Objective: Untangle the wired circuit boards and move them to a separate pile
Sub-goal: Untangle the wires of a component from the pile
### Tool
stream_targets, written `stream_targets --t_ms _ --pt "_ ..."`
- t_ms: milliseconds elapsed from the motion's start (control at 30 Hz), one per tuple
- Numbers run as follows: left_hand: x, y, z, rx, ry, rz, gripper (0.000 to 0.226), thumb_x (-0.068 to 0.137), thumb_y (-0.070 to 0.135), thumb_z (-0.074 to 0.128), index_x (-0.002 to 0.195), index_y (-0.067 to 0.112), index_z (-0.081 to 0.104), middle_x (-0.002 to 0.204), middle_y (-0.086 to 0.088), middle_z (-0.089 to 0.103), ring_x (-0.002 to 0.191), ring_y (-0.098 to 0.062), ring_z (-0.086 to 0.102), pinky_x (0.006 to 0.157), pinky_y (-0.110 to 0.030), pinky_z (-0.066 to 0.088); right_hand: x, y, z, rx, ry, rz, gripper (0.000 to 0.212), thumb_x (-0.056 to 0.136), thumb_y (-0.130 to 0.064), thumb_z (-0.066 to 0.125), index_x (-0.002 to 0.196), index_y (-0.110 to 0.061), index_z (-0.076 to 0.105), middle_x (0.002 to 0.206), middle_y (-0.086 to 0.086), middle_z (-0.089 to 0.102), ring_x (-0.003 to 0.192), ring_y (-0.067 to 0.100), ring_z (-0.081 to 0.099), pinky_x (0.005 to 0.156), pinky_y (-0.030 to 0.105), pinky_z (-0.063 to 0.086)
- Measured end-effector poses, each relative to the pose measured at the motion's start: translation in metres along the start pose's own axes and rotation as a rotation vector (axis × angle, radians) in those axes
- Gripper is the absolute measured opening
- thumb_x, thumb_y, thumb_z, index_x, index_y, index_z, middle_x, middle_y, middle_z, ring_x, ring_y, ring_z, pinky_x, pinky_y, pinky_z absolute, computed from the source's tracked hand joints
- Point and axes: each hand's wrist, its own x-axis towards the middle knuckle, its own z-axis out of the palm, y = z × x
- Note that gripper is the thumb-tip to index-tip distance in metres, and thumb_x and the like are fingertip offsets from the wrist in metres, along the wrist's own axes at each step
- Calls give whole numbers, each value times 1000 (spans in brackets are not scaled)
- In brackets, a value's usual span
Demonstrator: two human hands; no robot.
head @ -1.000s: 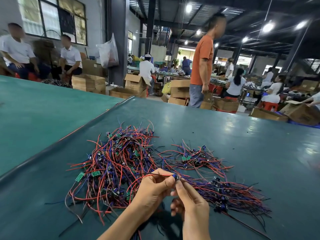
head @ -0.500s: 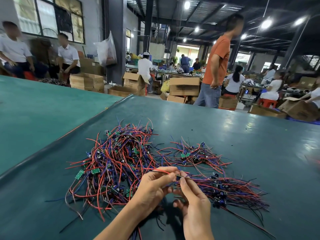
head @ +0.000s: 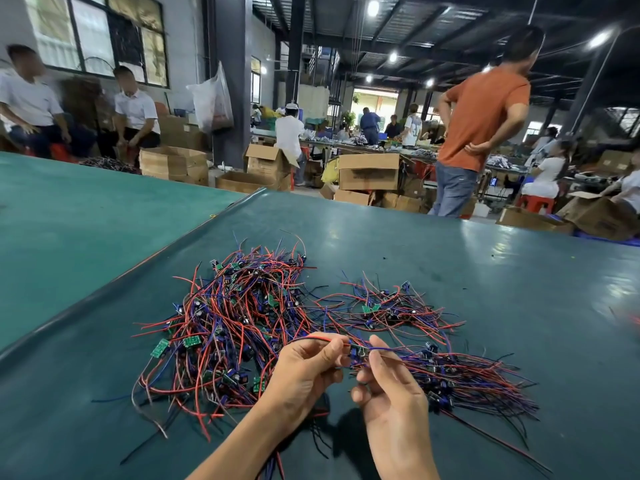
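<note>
A big tangled pile of wired circuit boards (head: pixel 235 320), red and blue wires with small green boards, lies on the dark green table (head: pixel 450 271). A combed-out pile (head: pixel 460 379) with wires running rightward sits at the right, and a smaller loose cluster (head: pixel 384 308) lies behind it. Just above the table, between the piles, my left hand (head: pixel 304 368) pinches the red wire of one small board (head: pixel 356 351). My right hand (head: pixel 391 393) pinches that board's wires on its other side.
A second, lighter green table (head: pixel 86 220) adjoins at the left along a raised seam. Past the far edge stand cardboard boxes (head: pixel 369 176), a person in an orange shirt (head: pixel 481 123) and several seated workers.
My hands have drawn slightly apart, stretching the held board's wires sideways. The person in the orange shirt has walked further right.
</note>
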Motion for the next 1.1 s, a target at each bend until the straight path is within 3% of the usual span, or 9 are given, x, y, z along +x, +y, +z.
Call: stream_targets --t_ms 167,300,400,633,767,967,1100 --pt "0 -2 3 15 -2 -18 17 72 20 78 84 7 79 76 -11 68 64 -15 62 56 -23 48 0 -9 -4 132 32 94 10 74 -9 74 81 -5 79 72 7 66 55 13 60 47 24 50" --pt "1 -5 5 1 -10 -55 16 75 17 76 86 4 79 79 -13 69 64 -15 61 56 -23 49 3 -19 -13 211 98 92 20 72 -11 73 90 -2 70 70 9 65 52 14 58 46 24 50" --pt "3 -5 7 -17 14 -89 19 74 18 78 87 4 79 79 -12 70 64 -14 62 57 -23 51 6 -29 -24 242 94 73 12 76 -9 69 87 -6 72 69 7 62 52 14 55 47 24 49" --pt "11 -4 4 23 175 -128 21 76 21 80 88 4 75 80 -11 70 64 -12 66 51 -21 53 22 -71 -50 24 137 -26 15 78 -12 70 87 -3 78 79 9 74 59 12 68 53 23 57" --pt "20 -3 11 88 184 -166 12 83 19 79 81 7 79 82 -11 72 66 -11 67 52 -19 54 37 -99 -66 -102 191 -79 13 91 -12 66 93 0 72 75 9 73 57 12 68 52 22 57" --pt "40 -14 36 523 210 -203 18 85 14 80 85 -3 74 73 -14 75 64 -21 67 48 -22 49 66 -128 -96 -208 386 -21 4 89 6 65 85 6 64 61 10 70 52 16 69 49 25 58" --pt "51 -17 42 794 190 -211 13 85 12 79 78 3 73 67 -12 74 58 -21 68 45 -23 49 77 -134 -118 -245 503 0 8 87 14 62 83 9 58 77 23 65 64 28 69 48 29 59"
